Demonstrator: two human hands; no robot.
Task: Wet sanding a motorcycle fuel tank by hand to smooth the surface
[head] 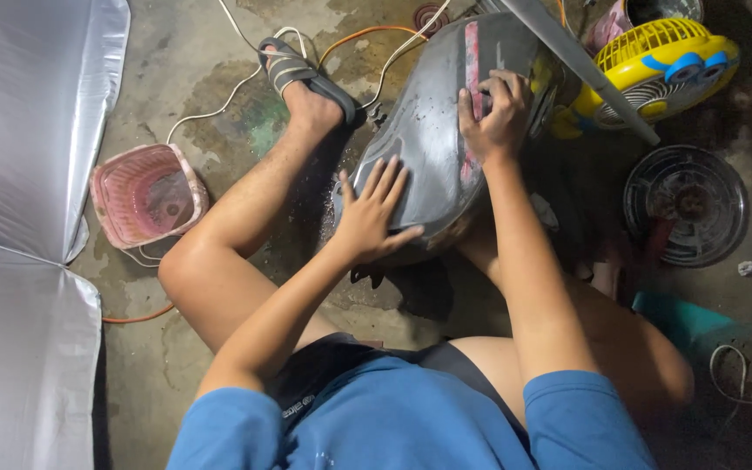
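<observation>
With your left hand (369, 216) spread flat to steady the dark grey, curved metal fuel tank (433, 130) between your knees, keep your right hand (493, 109), fingers curled and pressing near its red stripe (472, 65), rubbing evenly.

The left hand (374, 213) lay flat on a grey tank (433, 130); at one o'clock the right hand (493, 109) pressed its red stripe (472, 61).

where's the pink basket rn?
Head view, left side: the pink basket sits on the concrete floor beside the person's left knee, next to the silver sheet.
</observation>
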